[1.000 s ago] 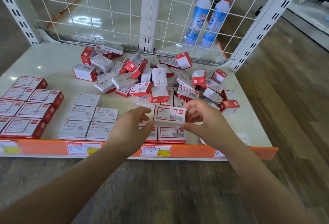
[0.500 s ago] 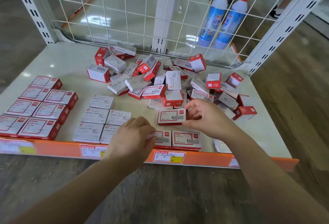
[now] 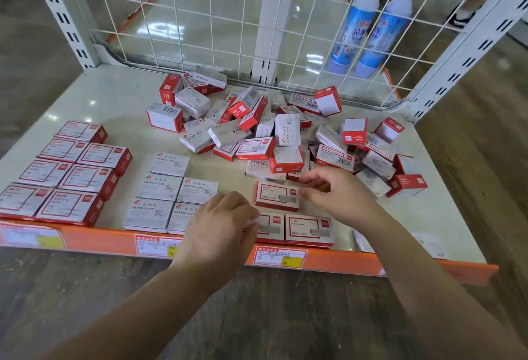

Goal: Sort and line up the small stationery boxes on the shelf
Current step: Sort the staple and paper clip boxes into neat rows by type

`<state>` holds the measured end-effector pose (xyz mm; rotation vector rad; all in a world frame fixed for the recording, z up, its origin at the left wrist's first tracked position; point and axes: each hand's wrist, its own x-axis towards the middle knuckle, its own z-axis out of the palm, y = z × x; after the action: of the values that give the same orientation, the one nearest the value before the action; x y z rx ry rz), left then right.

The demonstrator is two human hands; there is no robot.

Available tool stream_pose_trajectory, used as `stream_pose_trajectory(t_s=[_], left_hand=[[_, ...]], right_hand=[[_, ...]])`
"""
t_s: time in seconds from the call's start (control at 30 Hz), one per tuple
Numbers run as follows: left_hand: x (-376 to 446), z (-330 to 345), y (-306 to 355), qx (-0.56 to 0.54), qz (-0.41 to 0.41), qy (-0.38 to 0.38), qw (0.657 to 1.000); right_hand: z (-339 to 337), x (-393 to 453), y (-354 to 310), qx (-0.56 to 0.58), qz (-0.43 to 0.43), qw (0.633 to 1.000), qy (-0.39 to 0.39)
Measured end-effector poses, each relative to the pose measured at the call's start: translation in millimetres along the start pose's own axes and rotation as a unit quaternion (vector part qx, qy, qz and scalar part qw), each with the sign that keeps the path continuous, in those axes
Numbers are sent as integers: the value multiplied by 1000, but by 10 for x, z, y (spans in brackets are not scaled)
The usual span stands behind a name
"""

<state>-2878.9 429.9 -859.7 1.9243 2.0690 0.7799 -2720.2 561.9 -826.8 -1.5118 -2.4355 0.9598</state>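
On the white shelf (image 3: pixel 123 102), three white-topped, red-edged staple boxes sit near the front edge. Two are side by side in front (image 3: pixel 271 226) (image 3: pixel 310 231); a third (image 3: pixel 275 196) lies just behind them. My left hand (image 3: pixel 220 225) covers the left end of the front-left box, fingers curled over it. My right hand (image 3: pixel 340 193) hovers at the right edge of the rear box, its thumb and forefinger tips touching that edge, fingers loosely bent. Behind lies a jumbled heap of mixed boxes (image 3: pixel 285 136).
Grey paper-clip boxes (image 3: pixel 168 188) stand lined up left of my hands. Larger red-sided boxes (image 3: pixel 71 176) fill the far left. An orange price rail (image 3: pixel 114 241) edges the shelf front. A wire grid (image 3: pixel 200 16) backs it, with two blue bottles (image 3: pixel 368 22) behind.
The staple box held between both hands has come down onto the shelf behind the front pair. My left hand has dropped to the front-left box. My right hand has loosened at the placed box's edge.
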Motion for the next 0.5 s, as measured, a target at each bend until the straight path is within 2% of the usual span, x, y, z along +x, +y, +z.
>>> stream_pose_trajectory(t_s=[0.23,0.5], left_hand=[[10,-5,-26,9,-62,4,998],[31,-23,29,-28,-110,-2,994]], right_hand=[[126,94,-35,-56,-18,998,31],[239,183,-162,-58,8,998,-12]])
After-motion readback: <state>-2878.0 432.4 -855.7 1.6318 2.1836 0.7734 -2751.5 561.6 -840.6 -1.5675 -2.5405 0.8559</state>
